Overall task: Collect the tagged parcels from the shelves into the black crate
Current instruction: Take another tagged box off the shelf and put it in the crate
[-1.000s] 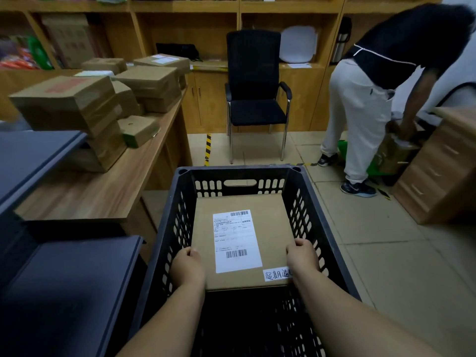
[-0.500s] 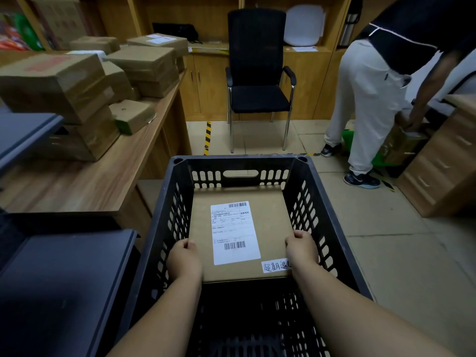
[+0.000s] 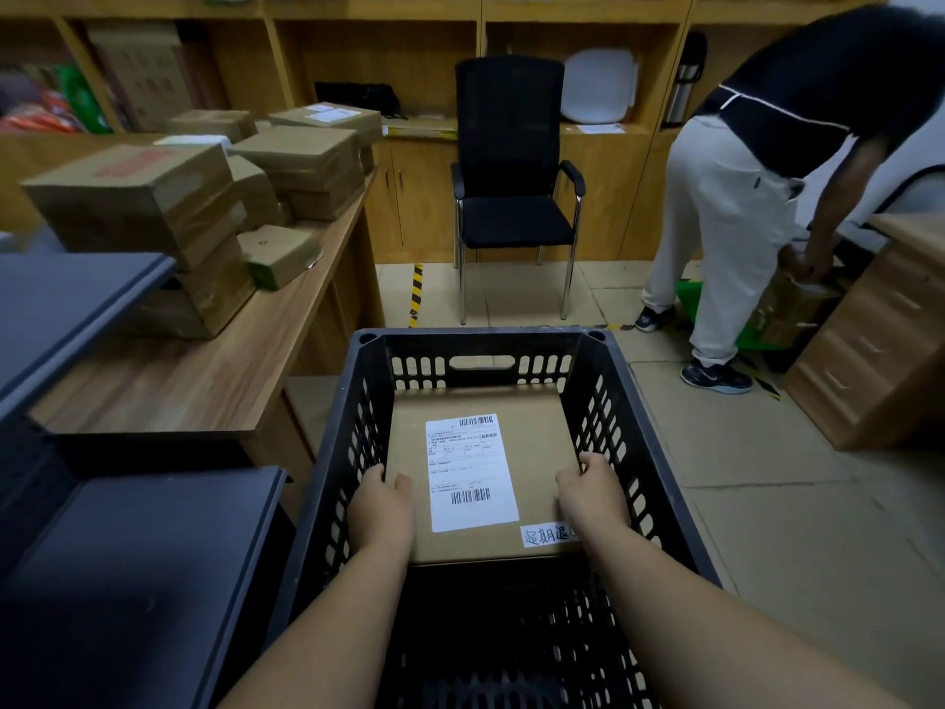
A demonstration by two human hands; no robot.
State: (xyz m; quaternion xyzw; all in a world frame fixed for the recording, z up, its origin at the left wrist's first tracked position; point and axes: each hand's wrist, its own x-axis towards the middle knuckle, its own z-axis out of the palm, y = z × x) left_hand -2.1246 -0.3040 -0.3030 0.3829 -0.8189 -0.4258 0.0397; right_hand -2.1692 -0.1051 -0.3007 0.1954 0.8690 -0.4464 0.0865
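Note:
A flat brown parcel (image 3: pixel 542 442) with a white shipping label and a small handwritten tag at its near right corner sits low inside the black slatted crate (image 3: pixel 634 401), toward the crate's far end. My left hand (image 3: pixel 381 509) grips the parcel's left edge. My right hand (image 3: pixel 593 491) grips its right edge, partly covering the tag. Both forearms reach down into the crate. The crate's near half shows only its dark floor.
A wooden table (image 3: pixel 194 381) at left carries several stacked brown parcels (image 3: pixel 153 197). Dark grey shelves (image 3: pixel 102 580) stand at the near left. A black chair (image 3: pixel 511 197) faces me; another person (image 3: pixel 741 207) bends over boxes beside a wooden drawer unit (image 3: pixel 879 350) at right.
The parcel has sunk lower in the crate, with both hands still on its edges. The other person stays bent over at right.

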